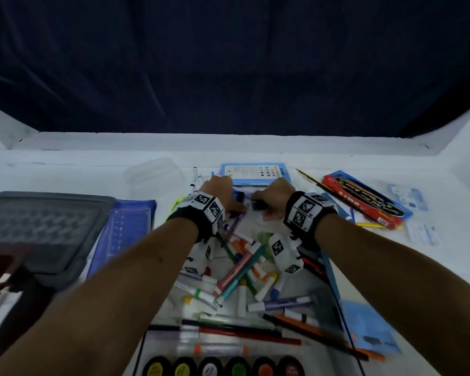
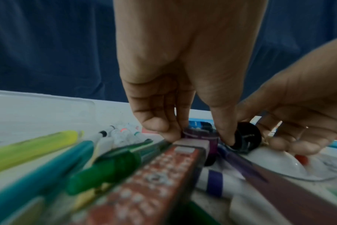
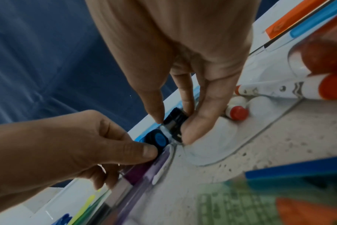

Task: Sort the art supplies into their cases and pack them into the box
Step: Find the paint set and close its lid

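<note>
Both hands meet over the far end of a clear plastic tray (image 3: pixel 212 146) near the table's middle. My left hand (image 1: pixel 236 198) pinches a small dark paint pot with a blue lid (image 3: pixel 158 139), thumb on its side. My right hand (image 3: pixel 173 124) pinches a black paint pot (image 3: pixel 175 120) between thumb and fingers, right beside the first. In the left wrist view the left hand (image 2: pixel 194 137) grips a purple-tinted pot (image 2: pixel 200 135), and the black pot (image 2: pixel 244 137) sits under the right hand's fingers. A heap of markers (image 1: pixel 239 270) lies in the tray below my wrists.
A grey box (image 1: pixel 46 229) and a blue zip case (image 1: pixel 125 229) lie at the left, with a clear case (image 1: pixel 152 172) behind them. A blue paint-set card (image 1: pixel 255 172) is just past the hands. A red pencil pack (image 1: pixel 364 202) lies right. A strip of paint pots (image 1: pixel 223 369) and coloured pencils (image 1: pixel 242 332) lie near me.
</note>
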